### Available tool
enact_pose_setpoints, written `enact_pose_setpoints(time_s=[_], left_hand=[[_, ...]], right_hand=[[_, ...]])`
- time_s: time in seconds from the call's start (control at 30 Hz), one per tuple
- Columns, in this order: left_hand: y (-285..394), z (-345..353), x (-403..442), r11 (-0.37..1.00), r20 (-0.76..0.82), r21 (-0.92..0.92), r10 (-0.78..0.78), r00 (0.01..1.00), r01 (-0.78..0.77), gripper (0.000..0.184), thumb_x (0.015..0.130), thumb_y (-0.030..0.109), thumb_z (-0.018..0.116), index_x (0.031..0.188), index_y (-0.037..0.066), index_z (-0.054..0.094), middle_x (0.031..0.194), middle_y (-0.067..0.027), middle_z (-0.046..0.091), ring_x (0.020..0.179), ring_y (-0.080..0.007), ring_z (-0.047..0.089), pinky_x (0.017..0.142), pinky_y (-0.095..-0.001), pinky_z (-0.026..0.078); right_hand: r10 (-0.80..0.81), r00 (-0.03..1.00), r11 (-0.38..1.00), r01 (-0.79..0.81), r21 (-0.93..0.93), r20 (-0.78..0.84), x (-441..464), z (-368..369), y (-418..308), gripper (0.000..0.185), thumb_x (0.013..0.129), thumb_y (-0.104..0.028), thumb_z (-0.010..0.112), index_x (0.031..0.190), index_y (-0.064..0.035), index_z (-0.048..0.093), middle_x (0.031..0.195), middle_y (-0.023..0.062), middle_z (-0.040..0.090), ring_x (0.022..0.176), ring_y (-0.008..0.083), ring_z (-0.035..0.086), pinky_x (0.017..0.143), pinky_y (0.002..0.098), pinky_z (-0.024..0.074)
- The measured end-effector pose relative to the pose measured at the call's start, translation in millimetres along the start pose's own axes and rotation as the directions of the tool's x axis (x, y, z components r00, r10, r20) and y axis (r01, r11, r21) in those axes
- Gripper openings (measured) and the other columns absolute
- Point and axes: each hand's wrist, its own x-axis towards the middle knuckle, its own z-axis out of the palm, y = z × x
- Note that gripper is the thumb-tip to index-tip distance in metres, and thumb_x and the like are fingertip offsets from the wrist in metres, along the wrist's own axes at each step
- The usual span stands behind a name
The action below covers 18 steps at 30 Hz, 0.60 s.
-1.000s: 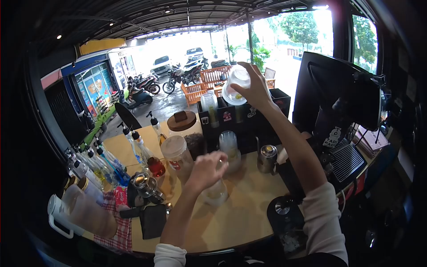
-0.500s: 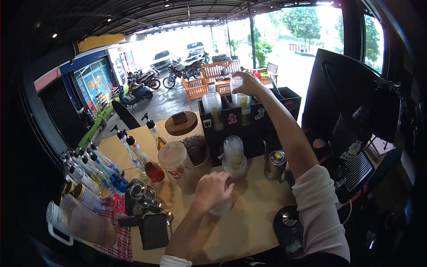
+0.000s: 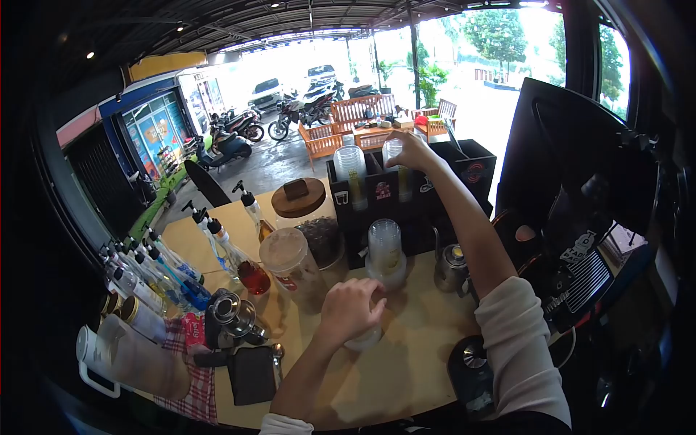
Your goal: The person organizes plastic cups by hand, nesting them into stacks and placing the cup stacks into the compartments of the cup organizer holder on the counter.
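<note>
My right hand (image 3: 413,151) is at the black organizer (image 3: 435,190), its fingers wrapped round the top of a clear plastic cup stack (image 3: 394,151) in a compartment. Another stack of clear cups (image 3: 350,167) stands in the compartment to its left. My left hand (image 3: 353,308) is low over the wooden counter (image 3: 406,348), fingers curled at the top of a clear container (image 3: 365,339) that it mostly hides. Just behind this hand, an upright stack of clear cups (image 3: 385,243) rises from a wider translucent one.
Left of my hands stand a lidded translucent tub (image 3: 290,264), a wooden-lidded jar (image 3: 317,225) and several pump bottles (image 3: 250,275). A metal pitcher (image 3: 452,268) is under my right forearm. At the far left is a large jug (image 3: 138,355).
My right hand has lowered a large clear cup into the organizer and now sits lower at that stack. My left hand has shifted slightly right and down, staying over the container.
</note>
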Motion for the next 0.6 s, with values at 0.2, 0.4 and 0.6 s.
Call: enact_pose_setpoints(time_s=[0.2, 0.4, 0.6], left_hand=[[-1.5, 1.7, -1.9, 1.000, -0.023, -0.027, -0.004, 1.000, 0.004, 0.020, 0.079, 0.029, 0.058, 0.086, 0.011, 0.063, 0.075, -0.0097, 0.061, 0.076, -0.0258, 0.060, 0.071, -0.0369, 0.046], [-4.4, 3.5, -3.0, 0.984, -0.063, -0.173, -0.060, 0.996, 0.048, 0.022, 0.082, 0.027, 0.053, 0.092, 0.009, 0.060, 0.082, -0.0097, 0.063, 0.082, -0.0267, 0.060, 0.075, -0.0373, 0.046], [-14.7, 16.0, -2.9, 0.770, -0.426, -0.620, -0.167, 0.889, -0.152, 0.017, 0.088, 0.018, 0.049, 0.100, 0.006, 0.054, 0.086, -0.0071, 0.060, 0.080, -0.0176, 0.059, 0.076, -0.0290, 0.045]], right_hand=[[-0.014, 0.999, 0.998, 0.012, -0.060, -0.035, -15.3, -0.8, -10.3, 0.071, 0.065, -0.030, 0.074, 0.125, -0.0054, 0.045, 0.122, 0.0245, 0.048, 0.117, 0.0351, 0.044, 0.100, 0.0408, 0.0349], [-0.079, 0.905, 0.985, 0.135, 0.107, -0.418, -52.2, 1.6, -46.5, 0.061, 0.074, -0.012, 0.063, 0.127, 0.0002, 0.038, 0.128, 0.0237, 0.039, 0.122, 0.0378, 0.036, 0.103, 0.0413, 0.0305], [0.065, 0.996, 0.690, 0.002, 0.724, -0.064, -153.8, -5.2, -146.3, 0.067, 0.075, -0.016, 0.068, 0.132, -0.0056, 0.036, 0.128, 0.0127, 0.043, 0.121, 0.0268, 0.039, 0.098, 0.0372, 0.0346]])
